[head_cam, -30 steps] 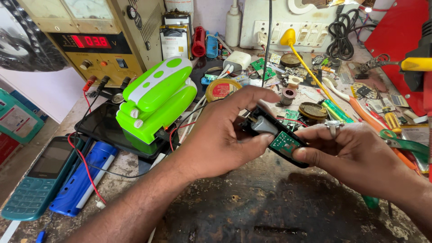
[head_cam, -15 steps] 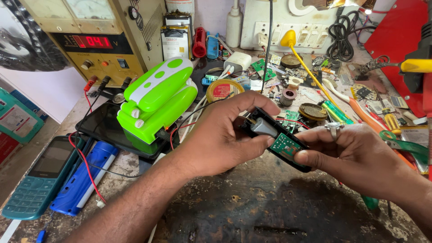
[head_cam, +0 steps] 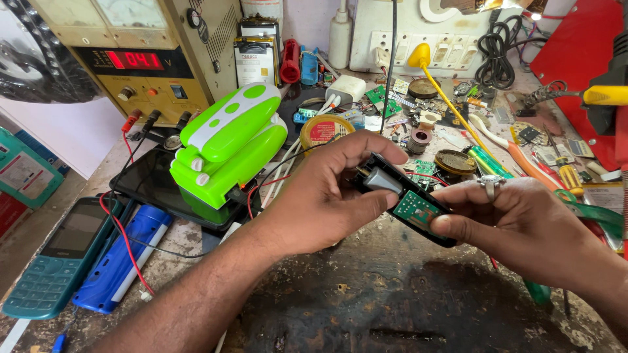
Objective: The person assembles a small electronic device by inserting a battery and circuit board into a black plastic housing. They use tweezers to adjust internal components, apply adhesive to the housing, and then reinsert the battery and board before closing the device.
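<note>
While I leaned over the scarred workbench [head_cam: 392,307], my left hand [head_cam: 327,196] was curled around the near end of a small opened black device [head_cam: 405,202], fingers wrapped over its top edge and thumb pressed against its side beside a grey metal part [head_cam: 383,180] inside. My right hand [head_cam: 523,225] pinched the other end, thumb tip lying just beside the little green circuit board [head_cam: 415,210] that sat in the black shell, the other fingers tucked behind. A silver ring [head_cam: 490,186] sat on one finger of that hand. I held the device in the air above the bench, tilted down toward my right, roughly at the middle of my view.

To the left of my left wrist stood a bright green and white gadget [head_cam: 226,147] on a dark tablet [head_cam: 147,183], with red and black leads running from it toward the beige power supply [head_cam: 131,59], whose red digits glowed. Farther left lay a teal keypad phone [head_cam: 59,255] and, touching its edge, a blue cylinder-shaped pack [head_cam: 121,261]. Behind my hands the bench was crowded: a round solder tin [head_cam: 327,131], a yellow-tipped tool [head_cam: 445,91], screwdrivers [head_cam: 523,163] and scraps of green board [head_cam: 379,98], all well apart from what I held.
</note>
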